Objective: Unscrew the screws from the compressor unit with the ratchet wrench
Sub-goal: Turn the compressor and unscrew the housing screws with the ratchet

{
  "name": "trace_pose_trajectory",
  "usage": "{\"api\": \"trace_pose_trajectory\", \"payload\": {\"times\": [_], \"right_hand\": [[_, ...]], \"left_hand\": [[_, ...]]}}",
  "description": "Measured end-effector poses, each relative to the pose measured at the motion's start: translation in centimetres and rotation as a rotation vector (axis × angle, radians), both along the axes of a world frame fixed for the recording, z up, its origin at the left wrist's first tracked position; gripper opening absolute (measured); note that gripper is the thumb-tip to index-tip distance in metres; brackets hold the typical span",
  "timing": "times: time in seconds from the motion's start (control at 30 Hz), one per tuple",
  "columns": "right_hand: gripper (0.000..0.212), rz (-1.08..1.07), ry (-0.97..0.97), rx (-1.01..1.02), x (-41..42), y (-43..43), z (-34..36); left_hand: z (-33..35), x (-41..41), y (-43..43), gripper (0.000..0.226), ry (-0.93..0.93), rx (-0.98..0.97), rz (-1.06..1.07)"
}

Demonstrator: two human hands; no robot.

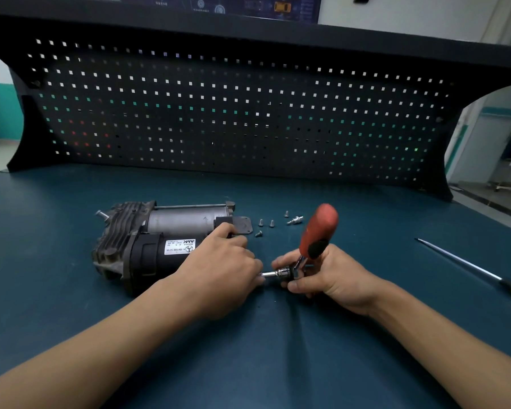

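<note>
The compressor unit (160,240), a grey and black motor with a white label, lies on its side on the blue bench. My left hand (222,267) rests over its right end, fingers curled around that end and hiding it. My right hand (328,278) grips the head of the ratchet wrench (316,237), whose red and black handle points up and looks blurred. The chrome socket and extension (278,273) run leftward from the wrench head to the compressor's end under my left fingers. Several loose screws (266,224) lie just behind my hands.
A small metal fitting (295,220) lies beside the screws. A long screwdriver with a yellow handle (469,268) lies at the right of the blue bench top (71,290). A black pegboard (233,113) stands at the back.
</note>
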State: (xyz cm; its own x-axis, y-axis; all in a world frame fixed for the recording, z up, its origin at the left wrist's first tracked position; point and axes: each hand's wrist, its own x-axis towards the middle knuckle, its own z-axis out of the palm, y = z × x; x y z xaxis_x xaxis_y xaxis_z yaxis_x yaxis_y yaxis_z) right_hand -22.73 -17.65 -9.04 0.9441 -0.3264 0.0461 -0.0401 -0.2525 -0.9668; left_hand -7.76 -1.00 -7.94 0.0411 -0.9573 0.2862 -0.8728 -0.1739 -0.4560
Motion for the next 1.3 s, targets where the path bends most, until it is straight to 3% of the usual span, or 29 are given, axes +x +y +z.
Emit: {"api": "trace_pose_trajectory", "payload": {"times": [0.13,0.57,0.77,1.0,1.2,1.3], "right_hand": [[0.037,-0.003,0.036,-0.065,-0.2,0.3,0.4],[0.033,-0.005,0.057,-0.005,0.0,-0.2,0.3],[0.044,-0.032,0.058,0.052,0.4,-0.1,0.4],[0.028,-0.035,0.129,0.03,0.6,-0.1,0.5],[0.048,-0.012,0.186,0.041,0.7,-0.7,0.6],[0.044,0.003,0.192,0.063,0.6,-1.0,0.6]], "left_hand": [[0.1,0.0,-0.4,0.042,-0.005,0.036,0.035],[0.4,-0.1,-0.5,0.035,0.038,0.016,0.038],[0.2,-0.2,-0.5,0.035,0.019,0.001,0.034],[0.0,-0.2,-0.4,0.035,0.02,-0.011,0.016],[0.3,-0.3,-0.3,0.028,0.06,-0.025,0.01],[0.3,-0.3,-0.3,0.029,0.058,-0.018,0.014]]}}
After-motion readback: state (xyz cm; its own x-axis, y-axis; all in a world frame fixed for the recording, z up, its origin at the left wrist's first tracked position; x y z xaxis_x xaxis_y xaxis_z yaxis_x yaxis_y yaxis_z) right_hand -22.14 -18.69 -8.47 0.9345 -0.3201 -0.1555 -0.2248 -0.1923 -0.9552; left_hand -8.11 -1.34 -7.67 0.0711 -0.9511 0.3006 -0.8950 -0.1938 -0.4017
